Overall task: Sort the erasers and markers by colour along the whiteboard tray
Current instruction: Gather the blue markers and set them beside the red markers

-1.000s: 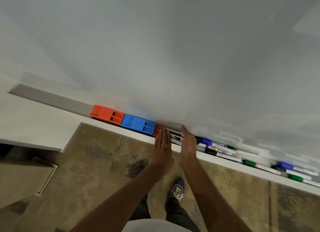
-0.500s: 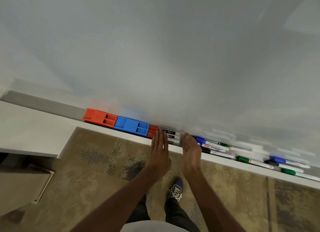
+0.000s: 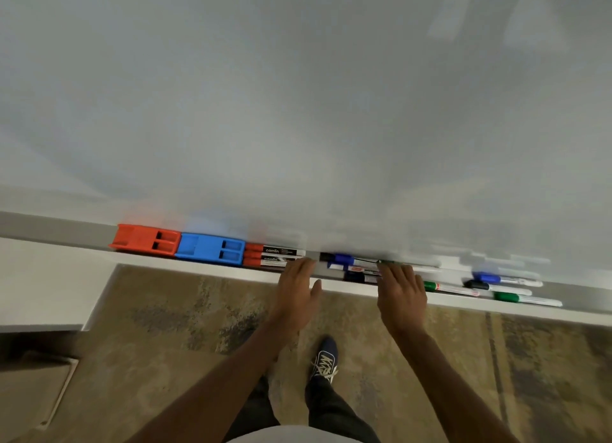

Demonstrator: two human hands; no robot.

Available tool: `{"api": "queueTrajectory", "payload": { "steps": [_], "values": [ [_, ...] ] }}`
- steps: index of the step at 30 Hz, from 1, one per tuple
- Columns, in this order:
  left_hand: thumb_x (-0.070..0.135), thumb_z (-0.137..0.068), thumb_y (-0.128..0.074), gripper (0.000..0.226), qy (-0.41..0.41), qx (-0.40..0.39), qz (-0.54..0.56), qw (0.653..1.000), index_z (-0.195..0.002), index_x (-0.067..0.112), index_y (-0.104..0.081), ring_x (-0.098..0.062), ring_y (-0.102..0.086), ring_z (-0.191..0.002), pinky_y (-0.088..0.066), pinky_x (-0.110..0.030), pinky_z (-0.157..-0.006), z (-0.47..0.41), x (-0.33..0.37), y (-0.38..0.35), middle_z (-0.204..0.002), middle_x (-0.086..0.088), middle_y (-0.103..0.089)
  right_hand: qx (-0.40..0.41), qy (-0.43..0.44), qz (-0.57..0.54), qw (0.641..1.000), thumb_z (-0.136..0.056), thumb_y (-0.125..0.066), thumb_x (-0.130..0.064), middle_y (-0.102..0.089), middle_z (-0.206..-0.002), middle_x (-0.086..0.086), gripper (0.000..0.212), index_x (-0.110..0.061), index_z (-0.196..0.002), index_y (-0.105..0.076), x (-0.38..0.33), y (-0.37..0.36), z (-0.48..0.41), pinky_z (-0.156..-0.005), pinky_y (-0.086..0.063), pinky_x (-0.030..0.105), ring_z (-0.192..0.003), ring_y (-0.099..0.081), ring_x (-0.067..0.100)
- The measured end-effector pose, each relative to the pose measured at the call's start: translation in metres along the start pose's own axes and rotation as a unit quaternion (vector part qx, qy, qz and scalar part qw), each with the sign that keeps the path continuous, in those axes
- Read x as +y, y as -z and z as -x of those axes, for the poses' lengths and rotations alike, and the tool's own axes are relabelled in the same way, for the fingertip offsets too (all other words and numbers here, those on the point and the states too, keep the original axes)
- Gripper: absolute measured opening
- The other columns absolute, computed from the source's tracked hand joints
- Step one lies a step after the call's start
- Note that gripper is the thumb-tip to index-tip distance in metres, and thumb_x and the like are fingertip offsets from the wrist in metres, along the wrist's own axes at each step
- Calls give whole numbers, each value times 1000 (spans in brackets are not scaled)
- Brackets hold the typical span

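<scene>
On the whiteboard tray [image 3: 59, 232] a red eraser [image 3: 145, 239] lies leftmost, with a blue eraser [image 3: 210, 248] touching its right end. Three red-capped markers [image 3: 275, 256] lie stacked right of it. My left hand [image 3: 296, 292] is flat, fingertips at the right ends of those red markers. My right hand [image 3: 400, 293] is flat too, fingers resting on a cluster of blue, black and green markers [image 3: 347, 263]. Further right lie a green marker [image 3: 450, 288] and a group of blue, black and green markers [image 3: 506, 287]. Neither hand grips anything.
The whiteboard [image 3: 298, 95] fills the upper view. A white ledge [image 3: 46, 283] juts out at the left below the tray. Patterned carpet [image 3: 165, 326] and my shoe [image 3: 324, 360] are beneath.
My hands have spread apart: the right hand slid rightwards over the mixed markers, opening a gap in the tray between the red markers and the rest. The left hand stayed by the red markers.
</scene>
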State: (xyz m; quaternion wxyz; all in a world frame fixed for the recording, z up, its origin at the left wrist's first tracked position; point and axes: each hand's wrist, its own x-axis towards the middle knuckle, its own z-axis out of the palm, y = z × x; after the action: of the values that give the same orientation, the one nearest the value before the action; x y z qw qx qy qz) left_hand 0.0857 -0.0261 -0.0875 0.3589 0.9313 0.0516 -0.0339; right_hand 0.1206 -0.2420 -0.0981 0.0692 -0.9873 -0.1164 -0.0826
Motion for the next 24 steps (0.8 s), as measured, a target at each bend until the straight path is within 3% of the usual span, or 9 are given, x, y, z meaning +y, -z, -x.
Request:
{"api": "queueTrajectory", "payload": {
  "steps": [5, 11, 13, 16, 19, 21, 24],
  "values": [
    [10, -90, -61, 30, 18, 5, 31, 999, -120, 11, -64, -16, -53, -112, -44, -25, -94, -6, 18, -15, -119, -3, -62, -21, 91, 42, 995, -72, -61, 5, -69, -112, 15, 44, -4, -116, -64, 20, -9, -9, -82, -46, 46, -102, -59, 37],
    [14, -92, -64, 23, 162, 26, 188, 968, -115, 17, -66, -7, -64, -99, -47, -7, -71, -4, 35, -26, -107, 5, -68, -17, 115, -24, 993, -76, -71, 2, -68, -106, 14, 36, -5, -110, -65, 29, -8, -15, -83, -47, 45, -102, -58, 34],
    [18, -91, -67, 28, 221, 22, 305, 926, -119, 15, -63, -12, -69, -96, -53, -11, -71, -5, 44, -28, -110, 0, -70, 2, 114, -56, 992, -77, -71, 3, -69, -103, 13, 31, -5, -107, -67, 29, -4, -13, -80, -48, 43, -98, -60, 32],
    [16, -91, -69, 27, 313, 12, 521, 794, -114, 6, -61, -30, -72, -98, -61, -30, -79, -7, 63, -31, -111, -18, -70, 25, 123, -118, 985, -78, -70, 5, -70, -98, 10, 27, -6, -103, -70, 25, 4, -6, -75, -49, 40, -90, -62, 30],
    [11, -94, -63, 13, 350, 39, 607, 713, -105, 3, -62, -34, -72, -96, -62, -38, -77, -5, 70, -35, -109, -22, -71, 17, 171, -165, 971, -81, -71, 2, -71, -99, 9, 24, -6, -104, -71, 21, 10, 3, -77, -50, 37, -92, -62, 26],
    [9, -96, -60, 10, 373, 65, 623, 684, -104, 3, -60, -38, -71, -98, -62, -41, -73, -4, 68, -38, -109, -24, -70, -3, 172, -191, 966, -86, -69, -5, -70, -103, 8, 21, -8, -107, -70, 24, 13, 6, -80, -50, 37, -97, -61, 25],
    [11, -96, -60, 11, 395, 94, 603, 687, -107, 11, -58, -36, -71, -98, -62, -43, -75, -5, 62, -37, -111, -20, -68, -9, 112, -192, 975, -88, -67, -8, -70, -102, 8, 18, -9, -106, -71, 38, 13, 2, -79, -51, 39, -96, -61, 26]
  ]
}}
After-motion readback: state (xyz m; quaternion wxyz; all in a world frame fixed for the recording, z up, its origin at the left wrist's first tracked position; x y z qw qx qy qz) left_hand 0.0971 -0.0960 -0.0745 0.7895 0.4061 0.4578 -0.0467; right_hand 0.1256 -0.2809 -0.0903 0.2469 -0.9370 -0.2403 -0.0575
